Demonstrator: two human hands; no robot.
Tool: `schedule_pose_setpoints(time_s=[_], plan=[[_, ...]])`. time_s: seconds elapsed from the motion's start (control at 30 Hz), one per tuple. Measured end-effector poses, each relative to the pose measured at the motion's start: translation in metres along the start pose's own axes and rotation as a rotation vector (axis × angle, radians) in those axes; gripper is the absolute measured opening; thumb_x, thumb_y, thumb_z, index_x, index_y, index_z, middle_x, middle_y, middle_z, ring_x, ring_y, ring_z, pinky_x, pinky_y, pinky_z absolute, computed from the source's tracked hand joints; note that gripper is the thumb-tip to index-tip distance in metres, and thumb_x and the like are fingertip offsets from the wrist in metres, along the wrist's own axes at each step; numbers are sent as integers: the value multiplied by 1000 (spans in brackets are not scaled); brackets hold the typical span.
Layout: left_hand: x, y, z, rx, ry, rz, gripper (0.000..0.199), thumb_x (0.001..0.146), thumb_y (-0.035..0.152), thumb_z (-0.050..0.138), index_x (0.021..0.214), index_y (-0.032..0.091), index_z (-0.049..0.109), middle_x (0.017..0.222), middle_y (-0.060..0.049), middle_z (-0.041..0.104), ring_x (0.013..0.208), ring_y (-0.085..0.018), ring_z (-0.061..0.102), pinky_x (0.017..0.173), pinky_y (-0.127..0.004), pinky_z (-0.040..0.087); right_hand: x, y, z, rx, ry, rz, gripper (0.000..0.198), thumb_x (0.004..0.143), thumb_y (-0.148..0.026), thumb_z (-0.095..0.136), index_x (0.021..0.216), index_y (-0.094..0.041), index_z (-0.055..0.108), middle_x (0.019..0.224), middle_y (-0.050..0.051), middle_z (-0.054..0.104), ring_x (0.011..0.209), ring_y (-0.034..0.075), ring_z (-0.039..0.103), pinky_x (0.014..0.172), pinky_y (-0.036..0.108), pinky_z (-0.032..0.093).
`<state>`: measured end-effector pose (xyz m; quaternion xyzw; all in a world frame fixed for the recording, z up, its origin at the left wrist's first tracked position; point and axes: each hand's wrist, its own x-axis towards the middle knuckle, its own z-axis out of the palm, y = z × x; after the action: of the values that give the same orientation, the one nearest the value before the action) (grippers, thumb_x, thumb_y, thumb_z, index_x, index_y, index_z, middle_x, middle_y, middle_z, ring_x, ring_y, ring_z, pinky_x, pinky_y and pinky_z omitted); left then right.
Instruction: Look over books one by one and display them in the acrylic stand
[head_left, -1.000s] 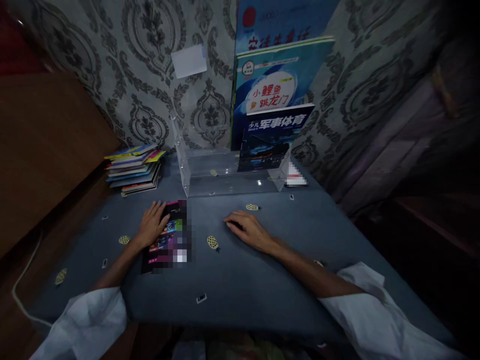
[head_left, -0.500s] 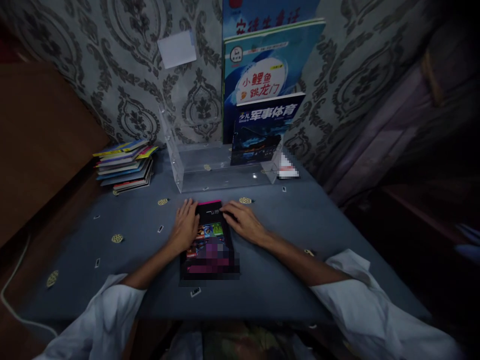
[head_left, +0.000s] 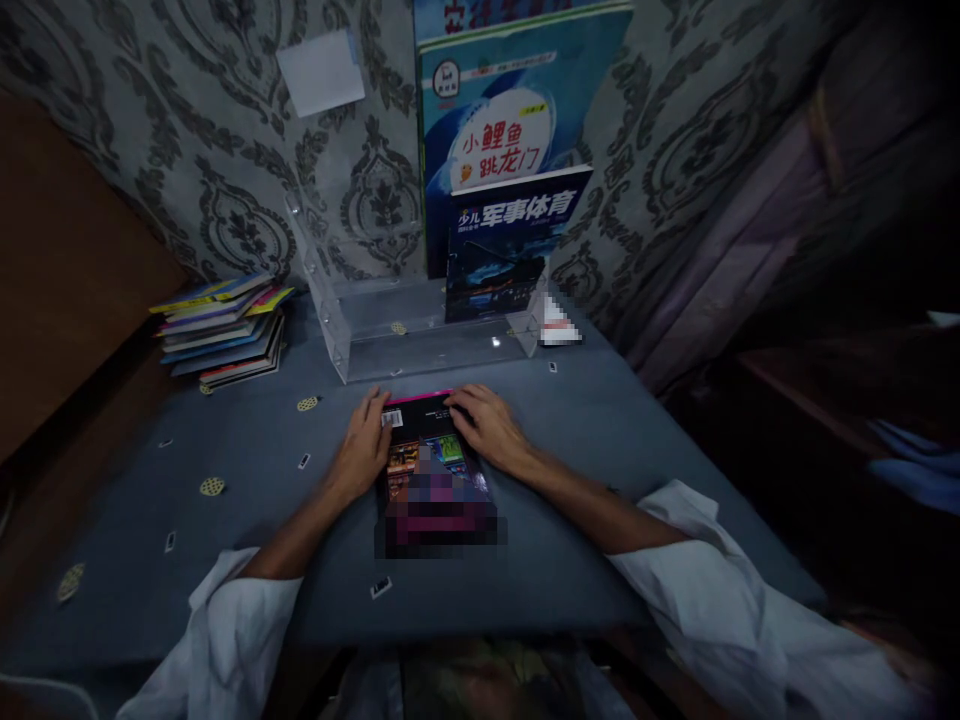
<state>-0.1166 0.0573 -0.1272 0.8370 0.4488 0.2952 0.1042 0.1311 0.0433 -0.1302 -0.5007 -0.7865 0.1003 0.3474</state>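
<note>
A dark book with a pink top edge, a barcode and small coloured pictures lies on the table in front of me; its lower part is blurred by large pixels. My left hand holds its upper left edge, thumb over the cover and fingers along the side. At the upper right corner, my right hand grips the book with bent fingers. Beyond it stands a clear acrylic rack, holding a dark blue book in front of a larger teal book.
To the left is a stack of thin books. A partly pixelated white item sits right of the rack. The grey-blue tablecloth has pineapple prints. A white paper hangs near the patterned wall; a brown panel borders the left.
The book has shifted slightly right relative to the table, and its barcode now shows beside my left fingers. Both hands moved with it. The camera view has turned a little to the right.
</note>
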Motion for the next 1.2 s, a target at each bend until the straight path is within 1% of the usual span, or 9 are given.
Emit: schedule_pose_setpoints(time_s=[0.07, 0.13, 0.2, 0.27, 0.4, 0.5, 0.67, 0.83, 1.2], plan=[[1, 1, -9, 89, 3, 12, 34, 100, 22, 41, 132, 17, 51, 131, -14, 58, 125, -26, 54, 107, -46, 46, 0, 0, 1, -17, 6, -6, 20, 93, -16, 52, 103, -20, 69, 101, 9, 68, 96, 25, 61, 87, 41, 50], [2, 2, -16, 182, -17, 18, 26, 100, 22, 42, 120, 19, 58, 114, -10, 64, 109, -25, 59, 98, -44, 50, -1, 1, 3, -30, 8, -11, 20, 93, -16, 52, 103, -20, 68, 102, 9, 68, 96, 25, 61, 87, 42, 50], [3, 3, -19, 260, -36, 17, 22, 99, 22, 44, 111, 20, 63, 105, -8, 65, 100, -25, 59, 93, -42, 51, -1, 1, 4, -34, 3, -11, 21, 93, -15, 52, 105, -20, 68, 104, 10, 68, 97, 26, 60, 88, 43, 49], [4, 5, -19, 310, -42, 16, 21, 100, 22, 45, 106, 19, 65, 104, -8, 66, 98, -25, 59, 91, -42, 50, -1, 2, 4, -35, -6, -9, 22, 93, -15, 52, 107, -20, 68, 105, 9, 68, 98, 26, 60, 89, 43, 49], [5, 8, -18, 346, -70, 29, 25, 101, 22, 42, 107, 17, 66, 104, -10, 66, 97, -26, 59, 88, -42, 50, -1, 2, 3, -24, -30, -3, 22, 93, -15, 53, 109, -21, 67, 108, 9, 68, 101, 26, 60, 92, 44, 47], [4, 9, -16, 336, -94, 54, 27, 101, 22, 42, 113, 17, 66, 109, -10, 66, 100, -26, 59, 88, -42, 50, -1, 1, 2, -11, -30, -5, 23, 93, -15, 52, 109, -19, 67, 109, 10, 68, 102, 26, 59, 93, 45, 48], [5, 6, -9, 269, -86, 120, 31, 99, 20, 43, 123, 17, 62, 117, -12, 64, 106, -26, 58, 93, -44, 51, -1, 0, 0, 2, -32, -16, 24, 93, -15, 50, 110, -19, 67, 108, 11, 68, 101, 27, 60, 94, 46, 48], [7, 7, -2, 204, -109, 137, 36, 98, 19, 43, 130, 18, 60, 123, -12, 63, 110, -27, 57, 97, -46, 51, 0, 0, 2, 25, -36, -22, 25, 93, -15, 49, 110, -20, 66, 110, 11, 68, 104, 27, 60, 97, 48, 47], [22, 24, 8, 210, -206, 228, 40, 96, 14, 43, 134, 15, 57, 130, -13, 61, 121, -28, 55, 105, -48, 47, 0, 0, 1, 31, -35, -36, 25, 93, -15, 49, 111, -18, 66, 111, 13, 68, 107, 28, 59, 98, 48, 47]])
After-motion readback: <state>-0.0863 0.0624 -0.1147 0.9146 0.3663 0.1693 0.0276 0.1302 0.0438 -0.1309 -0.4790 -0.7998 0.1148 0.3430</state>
